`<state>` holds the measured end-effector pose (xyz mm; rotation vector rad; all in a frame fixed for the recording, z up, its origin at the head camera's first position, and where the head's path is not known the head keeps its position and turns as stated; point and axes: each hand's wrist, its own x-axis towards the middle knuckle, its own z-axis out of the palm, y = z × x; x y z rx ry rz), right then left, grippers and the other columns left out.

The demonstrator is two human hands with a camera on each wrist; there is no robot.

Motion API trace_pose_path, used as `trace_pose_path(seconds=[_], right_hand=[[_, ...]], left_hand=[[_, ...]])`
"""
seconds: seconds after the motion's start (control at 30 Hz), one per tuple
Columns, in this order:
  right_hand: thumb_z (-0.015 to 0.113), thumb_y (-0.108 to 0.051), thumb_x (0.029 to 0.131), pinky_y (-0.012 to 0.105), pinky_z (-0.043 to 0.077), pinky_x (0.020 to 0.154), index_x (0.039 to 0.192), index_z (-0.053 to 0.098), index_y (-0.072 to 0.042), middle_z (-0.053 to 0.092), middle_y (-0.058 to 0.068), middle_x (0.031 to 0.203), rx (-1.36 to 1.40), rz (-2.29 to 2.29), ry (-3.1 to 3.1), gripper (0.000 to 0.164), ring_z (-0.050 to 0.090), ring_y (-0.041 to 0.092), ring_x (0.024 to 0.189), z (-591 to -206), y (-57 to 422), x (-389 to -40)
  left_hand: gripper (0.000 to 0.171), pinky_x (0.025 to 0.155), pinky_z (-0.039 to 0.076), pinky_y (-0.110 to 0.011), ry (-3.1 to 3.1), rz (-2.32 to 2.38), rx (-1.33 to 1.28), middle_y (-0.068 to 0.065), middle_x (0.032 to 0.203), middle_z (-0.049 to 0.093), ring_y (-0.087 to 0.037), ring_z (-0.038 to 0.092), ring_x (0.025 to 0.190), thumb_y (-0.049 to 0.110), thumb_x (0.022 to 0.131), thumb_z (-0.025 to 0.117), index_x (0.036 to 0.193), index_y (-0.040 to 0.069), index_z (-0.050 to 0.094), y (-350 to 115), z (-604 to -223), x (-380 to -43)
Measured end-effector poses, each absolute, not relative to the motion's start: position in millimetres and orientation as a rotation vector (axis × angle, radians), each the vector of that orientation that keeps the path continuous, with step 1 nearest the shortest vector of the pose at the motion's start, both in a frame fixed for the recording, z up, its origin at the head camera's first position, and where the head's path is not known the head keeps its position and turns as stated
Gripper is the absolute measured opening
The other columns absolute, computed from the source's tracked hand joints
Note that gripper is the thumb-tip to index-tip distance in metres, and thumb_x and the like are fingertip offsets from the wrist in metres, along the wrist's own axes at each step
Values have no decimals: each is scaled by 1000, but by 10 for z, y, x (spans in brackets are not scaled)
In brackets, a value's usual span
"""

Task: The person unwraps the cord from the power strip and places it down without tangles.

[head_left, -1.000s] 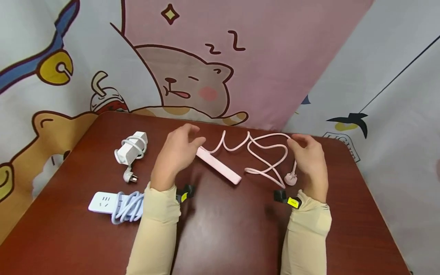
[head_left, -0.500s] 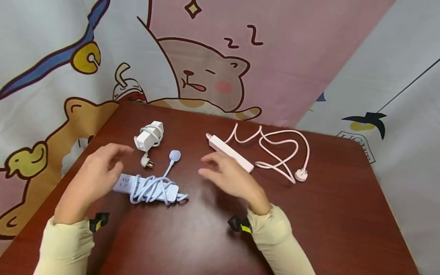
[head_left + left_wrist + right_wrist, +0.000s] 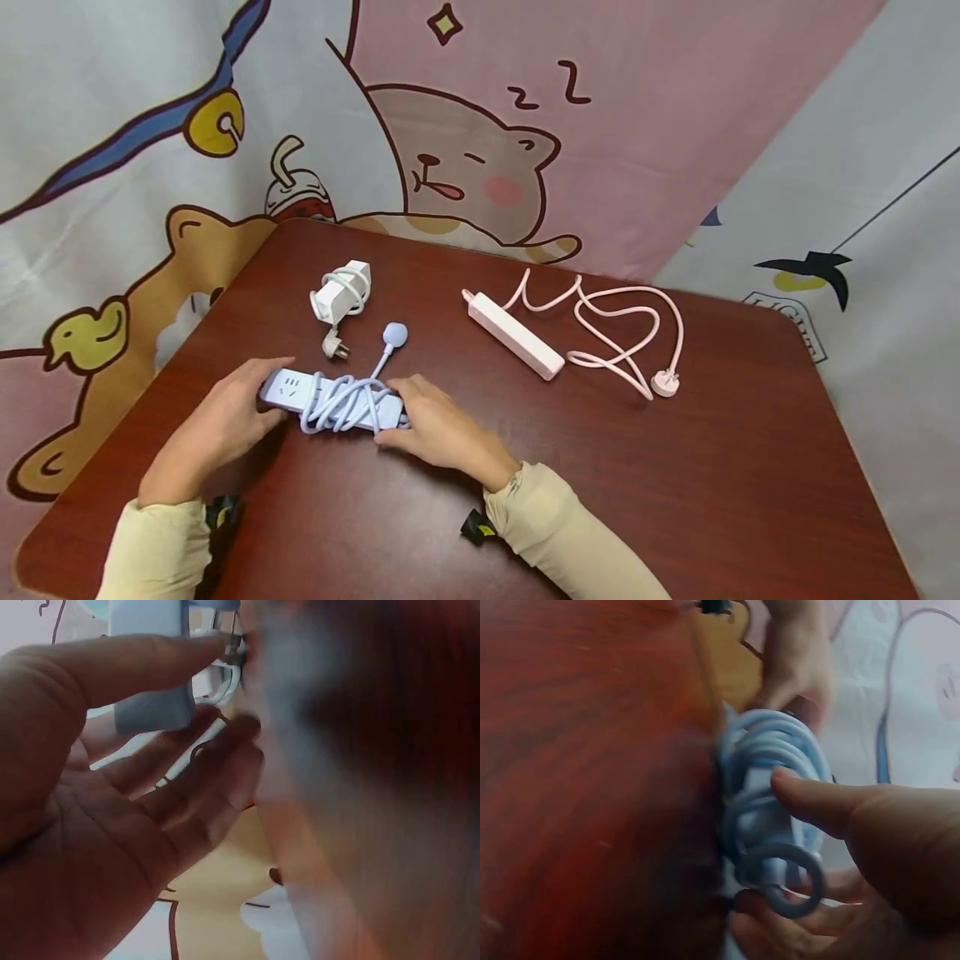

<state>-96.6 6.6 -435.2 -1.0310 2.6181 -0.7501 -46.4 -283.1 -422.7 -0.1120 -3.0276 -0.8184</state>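
Note:
A pale blue power strip [image 3: 291,388] with its cord [image 3: 330,404] wound around it lies between my hands in the head view. My left hand [image 3: 225,421] grips its left end, thumb on the near side and fingers on the far side. At the right end, my right hand [image 3: 442,427] holds the strip with thumb and fingers around it. The strip's round plug [image 3: 395,335] sticks out toward the back. In the left wrist view, the thumb [image 3: 150,666] crosses the blue strip end [image 3: 154,709]. Looped cord [image 3: 776,735] shows beside the right thumb [image 3: 817,802] in the right wrist view.
Behind the blue strip, a white power strip [image 3: 341,292] wrapped in its own cord lies with its plug [image 3: 335,343] toward me. A pink power strip [image 3: 516,335] lies right of centre, its cord [image 3: 637,287] spread loosely to a pink plug [image 3: 665,383]. Printed curtains surround the table [image 3: 675,500].
Both hands have moved left, away from the pink strip and its cord, to the two ends of the blue power strip, which they now hold. The head view has shifted left.

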Motion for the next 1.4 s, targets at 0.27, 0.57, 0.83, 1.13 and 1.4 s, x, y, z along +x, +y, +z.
trace_pose_path(seconds=[0.27, 0.57, 0.83, 1.13, 1.4], right_hand=[[84, -41, 80, 26, 52, 85, 135, 61, -11, 65, 1, 117, -1033, -871, 2709, 67, 62, 14, 97, -4403, 144, -1005], [86, -37, 76, 20, 49, 72, 129, 68, -15, 66, -5, 99, -1045, -1168, 2706, 60, 60, 6, 84, -3992, 617, -1285], [87, -22, 78, 25, 53, 76, 128, 69, -16, 71, -2, 110, -969, -1600, 2707, 53, 63, 11, 91, -3489, 1079, -1346], [81, 0, 80, 17, 54, 78, 127, 68, -9, 70, 1, 104, -786, -1991, 2702, 50, 63, 9, 90, -3305, 1393, -1304], [80, -2, 84, 16, 54, 71, 138, 59, -6, 67, 4, 124, -538, -2220, 2804, 58, 63, 9, 94, -3324, 1460, -1278]], left_hand=[[62, 89, 53, -52, -3034, -832, -139, -22, 122, 68, -36, 64, 103, 17, 76, 89, 130, 2, 63, -2774, -4145, -549], [65, 66, 48, -21, -2850, -983, -238, -9, 108, 73, -19, 60, 82, 34, 75, 92, 130, 13, 64, -2547, -3853, -749], [64, 57, 55, -25, -2643, -1340, -327, -9, 110, 66, -18, 63, 75, 30, 80, 88, 136, 18, 58, -2116, -3453, -1019], [53, 77, 53, -15, -2231, -1649, -494, 2, 108, 64, -12, 61, 92, 6, 83, 84, 131, 6, 61, -1567, -3342, -1300], [55, 78, 49, -17, -2078, -1660, -461, -4, 112, 69, -9, 61, 89, 5, 79, 86, 129, 6, 63, -1248, -3433, -1442]])
